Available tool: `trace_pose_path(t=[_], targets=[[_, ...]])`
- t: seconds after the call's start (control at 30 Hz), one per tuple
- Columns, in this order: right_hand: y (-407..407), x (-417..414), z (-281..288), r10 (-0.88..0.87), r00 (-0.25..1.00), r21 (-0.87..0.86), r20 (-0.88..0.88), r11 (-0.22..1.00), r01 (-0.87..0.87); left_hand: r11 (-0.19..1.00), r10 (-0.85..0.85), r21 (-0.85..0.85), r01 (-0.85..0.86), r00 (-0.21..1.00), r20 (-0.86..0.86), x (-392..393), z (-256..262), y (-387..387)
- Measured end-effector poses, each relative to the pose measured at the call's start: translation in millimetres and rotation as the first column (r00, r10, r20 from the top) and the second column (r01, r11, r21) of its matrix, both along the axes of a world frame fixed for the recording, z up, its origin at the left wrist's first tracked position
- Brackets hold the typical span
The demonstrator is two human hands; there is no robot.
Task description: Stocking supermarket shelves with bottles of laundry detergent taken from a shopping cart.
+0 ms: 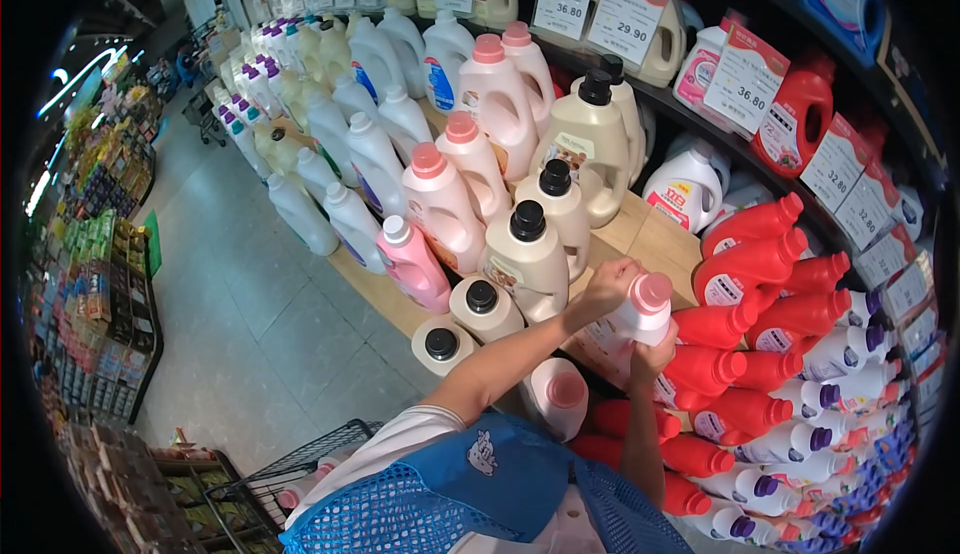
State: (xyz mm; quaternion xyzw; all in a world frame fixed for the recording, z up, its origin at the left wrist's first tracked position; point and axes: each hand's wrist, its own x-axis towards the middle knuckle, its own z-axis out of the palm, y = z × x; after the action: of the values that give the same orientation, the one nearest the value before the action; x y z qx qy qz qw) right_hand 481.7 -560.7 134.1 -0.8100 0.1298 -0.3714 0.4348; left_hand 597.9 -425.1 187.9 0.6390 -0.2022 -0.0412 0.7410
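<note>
A white plastic detergent bottle (646,323) with a pink cap is held upright between both hands. My left hand (611,288) grips its upper part on the far left side, close to the cap. Lower down, my right hand (654,357) is closed around the near right side. The bottle's lower body is partly hidden by the hands and arms. Beige bottles with black caps (527,250) stand to the left, and red bottles (705,370) lie tilted to the right. Another pink-capped bottle (559,396) stands below my left forearm.
White bottles (360,216) and pink-capped bottles (442,198) crowd the wooden display board (656,246). Shelves with price cards (628,14) run behind. Purple-capped bottles (787,441) fill the lower right. A wire shopping cart (300,453) holding bottles is at lower left, beside the tiled aisle (225,276).
</note>
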Motion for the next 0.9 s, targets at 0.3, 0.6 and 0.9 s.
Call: trace_pose_path(t=[0.3,0.6,0.9], targets=[[-3.8,-7.1,-0.9,-0.009,0.999,0.047,-0.033,0.999,0.011,0.999,-0.032,-0.013,0.032,0.996,-0.077,-3.5,1.0,-6.3],[-7.4,3.2,-9.7,0.033,0.997,-0.044,0.067,0.999,-0.030,0.998,0.051,0.028,-0.051,0.998,-0.020,10.8,-16.5,-6.6],[-2.2,-3.0,7.6,-0.041,0.989,-0.144,0.143,0.988,0.061,0.999,0.017,0.033,-0.015,0.997,-0.070,-0.8,1.8,-7.2]])
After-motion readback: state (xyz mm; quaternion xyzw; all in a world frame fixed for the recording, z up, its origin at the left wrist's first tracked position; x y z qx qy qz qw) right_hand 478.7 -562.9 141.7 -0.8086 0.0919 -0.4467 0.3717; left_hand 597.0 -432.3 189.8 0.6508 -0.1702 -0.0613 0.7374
